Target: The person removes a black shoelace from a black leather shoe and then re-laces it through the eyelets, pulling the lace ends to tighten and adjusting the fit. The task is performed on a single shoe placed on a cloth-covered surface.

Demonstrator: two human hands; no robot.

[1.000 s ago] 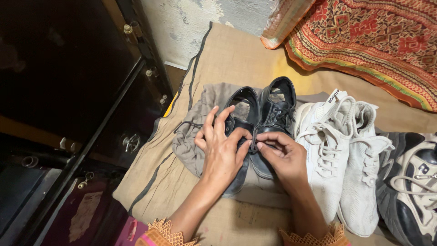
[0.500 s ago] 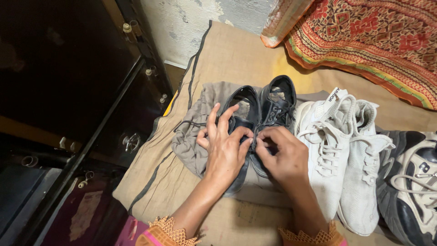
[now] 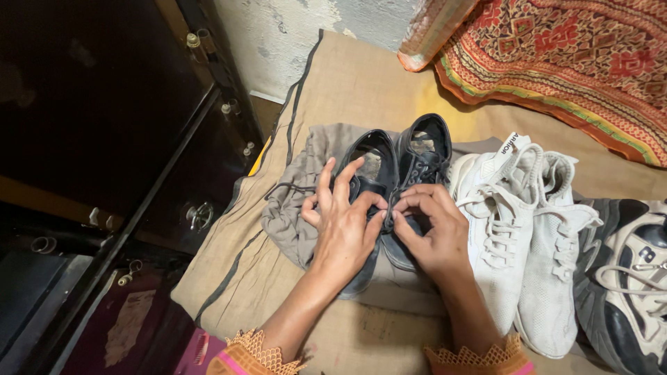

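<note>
Right hand has curled tighter since a second ago, fingertips now pinching the lace on the black shoes. Left hand is unchanged, fingers spread, thumb and forefinger nipping the same lace. Shoes sit on grey cloth; white sneakers at 3 o'clock.

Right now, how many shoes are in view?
6. Two black lace-up shoes side by side on the grey cloth, under both hands; two white sneakers to their right; two black-and-white sneakers at the right edge, partly cut off. More may lie out of frame.
</note>
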